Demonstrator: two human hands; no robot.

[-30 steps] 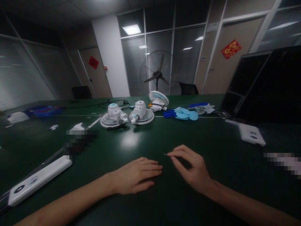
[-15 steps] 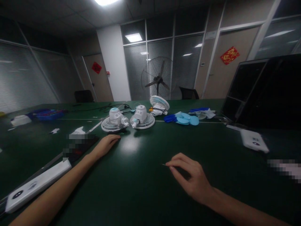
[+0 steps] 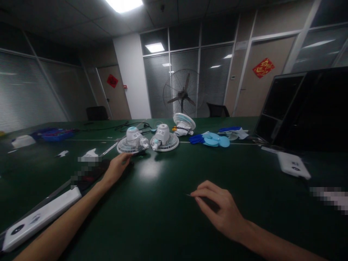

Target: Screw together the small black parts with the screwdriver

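Note:
My left hand reaches forward over the table, just short of the left white fan head, which lies on its grille. Its fingers are bent and drawn together beside a small dark patch; what they hold, if anything, is unclear. Nearer me on the right, my right hand is raised, thumb and fingertips pinching a thin, pale, needle-like piece. A second white fan head lies right of the first. Behind them a third fan head leans with its grille tilted up.
Light-blue fan blades lie on a blue glove. A blue tray sits far left, a white device beside my left forearm. At right are another white device and a large black screen. The table is green.
My left hand has drawn back slightly to the left, and its stretched fingers have bent in. The right hand keeps its pinch almost in place. The view has tilted slightly upward.

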